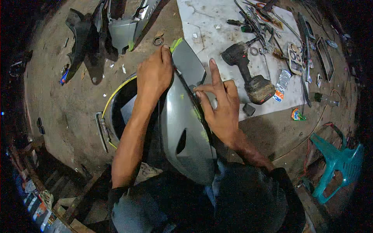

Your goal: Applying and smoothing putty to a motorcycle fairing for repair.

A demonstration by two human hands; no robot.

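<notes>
Left hand [155,73] clamped on upper left edge of gray panel [184,128], fingers mostly hidden. Right hand [223,103] at panel's right edge, index finger extended, thumb and another finger bent close to the edge; can't tell if they pinch anything. Panel runs lengthwise between forearms, lower end against dark clothing [248,194]. Metal ring [158,40] just beyond left hand. Cordless drill [244,66] on white sheet [194,17], right. Teal plastic part [345,160] far right.

Both forearms [130,155] reach forward, left hand [155,73] curled, right hand [222,103] extending one finger.
</notes>
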